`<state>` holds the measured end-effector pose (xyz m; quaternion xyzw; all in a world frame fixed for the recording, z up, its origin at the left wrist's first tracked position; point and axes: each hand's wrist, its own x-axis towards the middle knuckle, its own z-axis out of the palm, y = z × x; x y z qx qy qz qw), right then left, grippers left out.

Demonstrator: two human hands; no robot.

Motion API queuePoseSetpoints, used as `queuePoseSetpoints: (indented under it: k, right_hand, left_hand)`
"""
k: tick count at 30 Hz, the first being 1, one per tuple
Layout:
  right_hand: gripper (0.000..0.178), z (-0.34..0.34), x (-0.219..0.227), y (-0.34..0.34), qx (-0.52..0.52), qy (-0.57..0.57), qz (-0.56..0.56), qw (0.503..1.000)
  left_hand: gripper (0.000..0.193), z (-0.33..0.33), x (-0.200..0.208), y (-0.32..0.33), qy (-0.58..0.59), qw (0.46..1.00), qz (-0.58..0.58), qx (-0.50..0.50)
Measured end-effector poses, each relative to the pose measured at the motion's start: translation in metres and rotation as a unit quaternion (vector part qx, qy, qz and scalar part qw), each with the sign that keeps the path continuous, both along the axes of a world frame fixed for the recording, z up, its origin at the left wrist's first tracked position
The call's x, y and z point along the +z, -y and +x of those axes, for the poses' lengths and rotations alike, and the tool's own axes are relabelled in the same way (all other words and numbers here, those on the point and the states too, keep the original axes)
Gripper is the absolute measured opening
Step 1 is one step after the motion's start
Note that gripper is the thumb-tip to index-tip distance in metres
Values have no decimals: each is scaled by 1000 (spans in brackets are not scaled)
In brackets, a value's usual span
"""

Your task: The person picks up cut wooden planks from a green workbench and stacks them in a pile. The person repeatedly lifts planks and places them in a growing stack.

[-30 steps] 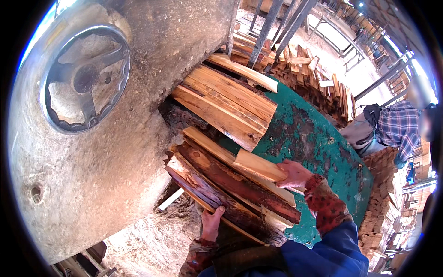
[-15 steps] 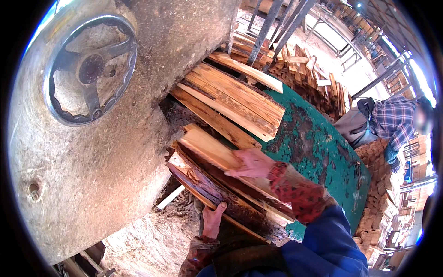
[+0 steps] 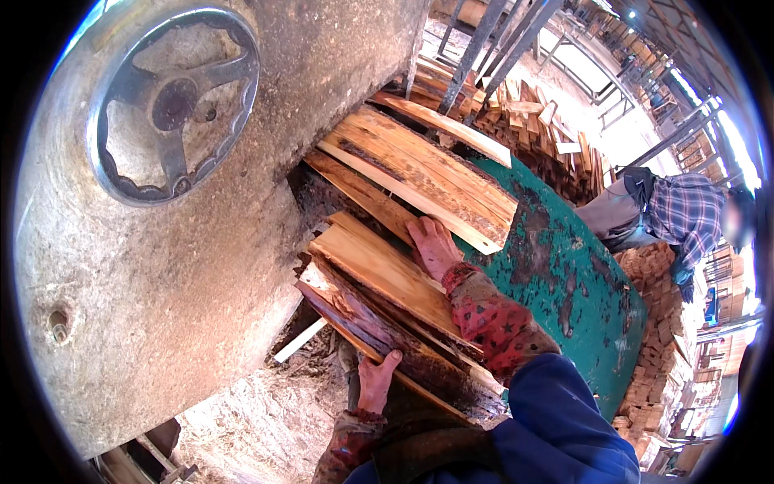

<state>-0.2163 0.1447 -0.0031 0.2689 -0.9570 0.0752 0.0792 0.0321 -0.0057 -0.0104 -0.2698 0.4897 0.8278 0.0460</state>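
My left hand (image 3: 376, 382) grips the near edge of a bark-edged wooden slab (image 3: 347, 310), its thumb on top and its other fingers hidden below. On that slab lies a pale wooden board (image 3: 379, 270), in a small stack slanting across the middle. My right hand (image 3: 436, 247) is closed over the near end of a narrow brown wooden board (image 3: 355, 189) beyond the stack; its fingertips are partly hidden. Past that hand, several wider planks (image 3: 427, 173) lie side by side on a green metal table (image 3: 556, 274) with worn paint.
A large tan machine body with a handwheel (image 3: 173, 105) rises at the left. A white strip of wood (image 3: 300, 340) sticks out below the stack. Metal posts (image 3: 476, 48) and wood piles (image 3: 556, 121) stand beyond the table. A person in a checked shirt (image 3: 685, 211) bends at the right.
My right hand has left the pale board on the stack and moved away from me to the narrow brown board. The pale board now lies flat on the stack. My left hand keeps its hold.
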Motion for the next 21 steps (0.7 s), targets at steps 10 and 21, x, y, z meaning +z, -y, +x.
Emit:
queuePoseSetpoints:
  k: [10,21]
  right_hand:
    - [67,35,52,-79,7,379,-264,887]
    - [47,126,71,-164,-28,506,-263,821]
  left_hand:
    - [54,4,-21,-4,-14,999,-31,18]
    - [55,6,-17,-4,8,1000,19,13]
